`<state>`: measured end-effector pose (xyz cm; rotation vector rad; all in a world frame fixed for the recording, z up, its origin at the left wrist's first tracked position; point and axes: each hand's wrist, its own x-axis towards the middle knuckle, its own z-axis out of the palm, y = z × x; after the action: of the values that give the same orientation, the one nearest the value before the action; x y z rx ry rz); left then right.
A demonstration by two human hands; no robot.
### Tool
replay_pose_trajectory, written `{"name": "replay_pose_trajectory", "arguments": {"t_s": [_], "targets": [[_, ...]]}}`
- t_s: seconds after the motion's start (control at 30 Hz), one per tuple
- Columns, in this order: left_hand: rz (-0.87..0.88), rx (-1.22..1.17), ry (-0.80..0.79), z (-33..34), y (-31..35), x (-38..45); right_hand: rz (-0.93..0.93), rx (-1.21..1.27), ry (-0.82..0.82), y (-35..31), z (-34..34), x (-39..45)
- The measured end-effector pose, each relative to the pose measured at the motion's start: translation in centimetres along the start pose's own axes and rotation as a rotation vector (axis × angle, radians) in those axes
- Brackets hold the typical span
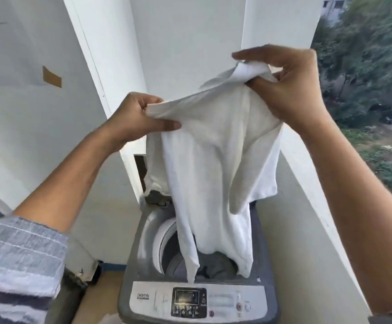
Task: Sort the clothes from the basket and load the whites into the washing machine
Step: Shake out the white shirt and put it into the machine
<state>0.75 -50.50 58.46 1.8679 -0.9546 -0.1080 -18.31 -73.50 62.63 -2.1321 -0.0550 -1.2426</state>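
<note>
A white garment hangs stretched between both hands, high above the open top-loading washing machine. My left hand pinches its left upper edge. My right hand grips the bunched top corner, higher and to the right. The cloth's lower ends dangle into the drum opening, where some dark grey fabric lies. The basket is out of view.
The machine's control panel faces me at the bottom. White walls and a pillar stand left and behind. A white balcony parapet runs along the right, with trees beyond. A brown floor strip lies left of the machine.
</note>
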Motion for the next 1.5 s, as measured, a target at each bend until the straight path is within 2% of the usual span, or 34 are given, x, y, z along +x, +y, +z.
{"name": "replay_pose_trajectory", "arguments": {"t_s": [0.13, 0.23, 0.33, 0.43, 0.5, 0.6, 0.7, 0.77, 0.87, 0.93, 1.03, 1.13, 1.27, 1.43, 1.5], "targets": [[-0.012, 0.0, -0.21, -1.7, 0.5, 2.4, 0.045, -0.337, -0.048, 2.1, -1.4, 3.3], [-0.056, -0.034, -0.342, -2.1, -0.6, 3.9, 0.301, -0.41, -0.135, 4.6, -1.2, 4.4], [-0.131, 0.156, -0.388, -2.2, -2.7, 5.4, 0.407, -0.464, -0.299, 6.5, -0.7, 4.3], [-0.214, 0.36, -0.239, -2.5, -6.0, 7.0, 0.453, -0.422, -0.4, 8.7, -0.1, 3.7], [-0.259, 0.308, -0.211, -2.7, -7.9, 7.4, 0.461, -0.322, -0.383, 9.6, 0.7, 3.0], [-0.37, 0.075, -0.367, -3.1, -9.9, 6.9, 0.486, -0.112, -0.309, 10.7, 1.9, 2.2], [-0.477, -0.091, -0.478, -2.8, -12.2, 6.2, 0.485, 0.003, -0.317, 11.8, 3.0, 1.5], [-0.585, -0.092, -0.592, -2.2, -13.7, 5.4, 0.496, 0.044, -0.315, 12.6, 3.9, 0.7], [-0.69, -0.012, -0.849, -0.8, -15.5, 4.2, 0.504, 0.061, -0.324, 13.8, 5.4, -0.7], [-0.738, -0.001, -0.89, -0.1, -16.1, 3.7, 0.489, -0.013, -0.338, 14.6, 6.0, -1.6], [-0.72, 0.142, -0.802, -0.2, -16.9, 3.5, 0.457, -0.164, -0.382, 16.2, 6.0, -2.5], [-0.67, 0.081, -0.768, -0.8, -17.7, 3.2, 0.481, -0.189, -0.464, 17.8, 6.1, -3.6], [-0.546, 0.463, -0.422, 1.2, -21.1, 3.1, 0.563, -0.162, -0.481, 20.3, 7.8, -6.1], [-0.439, 0.443, -0.177, 5.0, -24.3, 1.8, 0.667, -0.159, -0.495, 23.2, 10.0, -9.1], [-0.45, 0.401, -0.1, 5.9, -25.5, 1.3, 0.711, -0.144, -0.515, 23.9, 10.5, -10.4]]}}
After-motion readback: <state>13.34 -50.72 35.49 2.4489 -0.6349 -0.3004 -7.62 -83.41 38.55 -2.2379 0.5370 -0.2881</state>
